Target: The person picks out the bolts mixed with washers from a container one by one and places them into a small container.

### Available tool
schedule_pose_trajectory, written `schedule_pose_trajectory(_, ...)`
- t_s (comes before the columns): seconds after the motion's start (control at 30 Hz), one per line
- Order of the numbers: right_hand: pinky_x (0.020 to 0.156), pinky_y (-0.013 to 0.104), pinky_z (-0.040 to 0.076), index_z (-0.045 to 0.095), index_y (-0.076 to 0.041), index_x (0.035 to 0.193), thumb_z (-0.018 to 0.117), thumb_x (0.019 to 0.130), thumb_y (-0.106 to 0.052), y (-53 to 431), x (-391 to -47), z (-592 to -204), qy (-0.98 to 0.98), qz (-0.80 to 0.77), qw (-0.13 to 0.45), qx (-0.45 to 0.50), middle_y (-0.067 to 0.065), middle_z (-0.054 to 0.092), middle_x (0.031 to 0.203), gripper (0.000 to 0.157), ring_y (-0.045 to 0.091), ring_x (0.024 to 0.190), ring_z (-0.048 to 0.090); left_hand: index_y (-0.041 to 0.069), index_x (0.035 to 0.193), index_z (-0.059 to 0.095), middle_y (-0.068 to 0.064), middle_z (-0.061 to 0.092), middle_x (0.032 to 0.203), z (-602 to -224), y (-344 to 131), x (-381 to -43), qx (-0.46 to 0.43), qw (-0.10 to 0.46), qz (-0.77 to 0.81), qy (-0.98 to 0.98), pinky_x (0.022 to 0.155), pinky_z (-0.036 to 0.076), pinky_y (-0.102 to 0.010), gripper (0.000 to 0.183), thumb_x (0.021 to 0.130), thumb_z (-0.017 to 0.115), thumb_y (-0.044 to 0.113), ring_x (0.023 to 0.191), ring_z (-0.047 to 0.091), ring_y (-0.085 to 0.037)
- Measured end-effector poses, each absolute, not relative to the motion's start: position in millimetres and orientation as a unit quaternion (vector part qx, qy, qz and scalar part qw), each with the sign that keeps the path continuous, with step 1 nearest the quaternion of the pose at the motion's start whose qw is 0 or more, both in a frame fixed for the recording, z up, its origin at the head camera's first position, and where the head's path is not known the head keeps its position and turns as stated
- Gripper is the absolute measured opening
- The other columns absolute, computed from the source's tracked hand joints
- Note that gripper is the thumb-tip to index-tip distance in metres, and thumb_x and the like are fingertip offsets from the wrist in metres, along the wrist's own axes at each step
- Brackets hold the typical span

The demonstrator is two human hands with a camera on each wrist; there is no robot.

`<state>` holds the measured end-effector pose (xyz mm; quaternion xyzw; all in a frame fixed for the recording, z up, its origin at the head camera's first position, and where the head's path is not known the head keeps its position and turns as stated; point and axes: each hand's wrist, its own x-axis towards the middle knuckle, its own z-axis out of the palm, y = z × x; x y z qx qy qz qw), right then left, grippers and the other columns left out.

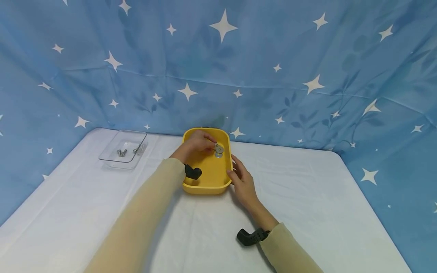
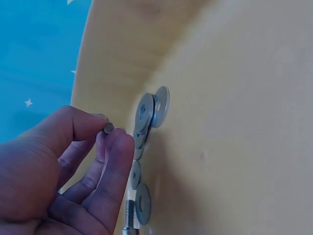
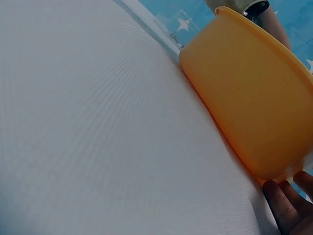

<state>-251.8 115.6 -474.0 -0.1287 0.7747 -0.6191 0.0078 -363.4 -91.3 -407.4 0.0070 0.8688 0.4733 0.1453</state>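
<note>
A yellow tray (image 1: 208, 172) stands at the back of the white table. Inside it, my left hand (image 1: 199, 142) pinches a small metal screw (image 2: 108, 128) between thumb and index finger; only its round end shows in the left wrist view. Close beyond the fingertips lie several flat washers (image 2: 143, 113), some overlapping. A threaded screw (image 2: 129, 215) lies beside the lowest washer (image 2: 143, 203). My right hand (image 1: 243, 185) holds the tray's right side, thumb at the rim and fingers along the outer wall. In the right wrist view, its fingertips (image 3: 279, 200) are low against the wall.
A clear plastic container (image 1: 117, 155) stands left of the tray, with several metal screws (image 1: 122, 152) in it. White cloth (image 1: 293, 182) covers the table. A blue curtain with white stars (image 1: 259, 57) hangs right behind the table's back edge.
</note>
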Motion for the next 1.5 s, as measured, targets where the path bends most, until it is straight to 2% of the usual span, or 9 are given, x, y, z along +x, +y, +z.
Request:
schedule_pose_trajectory(0.27, 0.094, 0.038, 0.06, 0.038, -0.022, 0.157, 0.052, 0.104, -0.018, 113.9, -251.5, -473.2, 0.773, -0.62, 0.007, -0.134, 0.019, 0.052, 0.151, 0.055, 0.035, 0.13, 0.06, 0.006, 0.119, 0.074, -0.017, 0.074, 0.114, -390.3, -101.0, -350.1, 0.017, 0.141, 0.462, 0.876, 0.095, 0.059, -0.04, 0.029, 0.092, 0.07, 0.013, 0.103, 0.072, -0.031)
schedule_pose_trajectory(0.57, 0.097, 0.042, 0.058, 0.038, -0.023, 0.157, 0.051, 0.105, -0.018, 115.4, -250.9, -475.2, 0.781, -0.613, 0.01, -0.12, 0.017, 0.052, 0.151, 0.054, 0.033, 0.132, 0.059, 0.001, 0.122, 0.07, -0.02, 0.069, 0.121, -378.4, -117.3, -340.4, 0.008, 0.165, 0.518, 0.839, 0.101, 0.056, -0.045, 0.03, 0.093, 0.069, 0.008, 0.114, 0.068, -0.04)
schedule_pose_trajectory(0.77, 0.098, 0.048, 0.057, 0.034, -0.012, 0.158, 0.049, 0.106, -0.013, 113.9, -242.8, -458.5, 0.782, -0.612, 0.024, -0.119, 0.024, 0.048, 0.152, 0.055, 0.038, 0.134, 0.056, 0.0, 0.125, 0.068, -0.023, 0.067, 0.126, -368.0, -134.8, -330.7, 0.009, 0.171, 0.519, 0.837, 0.103, 0.054, -0.046, 0.032, 0.094, 0.067, 0.009, 0.115, 0.067, -0.04)
schedule_pose_trajectory(0.9, 0.098, 0.047, 0.057, 0.034, -0.008, 0.158, 0.048, 0.105, -0.012, 112.1, -233.4, -440.5, 0.789, -0.601, 0.027, -0.12, 0.025, 0.048, 0.153, 0.055, 0.038, 0.134, 0.056, 0.001, 0.127, 0.067, -0.024, 0.066, 0.13, -361.2, -150.3, -324.6, 0.008, 0.161, 0.513, 0.843, 0.103, 0.054, -0.047, 0.033, 0.095, 0.064, 0.009, 0.118, 0.066, -0.04)
schedule_pose_trajectory(1.13, 0.1, 0.052, 0.055, 0.033, -0.007, 0.158, 0.048, 0.105, -0.011, 111.2, -232.9, -437.3, 0.788, -0.603, 0.029, -0.123, 0.025, 0.047, 0.153, 0.055, 0.04, 0.134, 0.056, 0.005, 0.13, 0.066, -0.018, 0.067, 0.13, -353.6, -180.9, -315.5, -0.025, 0.133, 0.499, 0.856, 0.099, 0.057, -0.042, 0.035, 0.096, 0.065, 0.013, 0.117, 0.068, -0.035)
schedule_pose_trajectory(1.5, 0.098, 0.042, 0.057, 0.032, -0.009, 0.159, 0.047, 0.106, -0.011, 111.4, -237.4, -443.7, 0.787, -0.605, 0.034, -0.117, 0.025, 0.047, 0.153, 0.055, 0.039, 0.134, 0.056, 0.007, 0.131, 0.065, -0.019, 0.065, 0.134, -344.9, -222.5, -300.0, -0.072, 0.1, 0.485, 0.866, 0.096, 0.059, -0.036, 0.036, 0.096, 0.067, 0.017, 0.11, 0.071, -0.025)
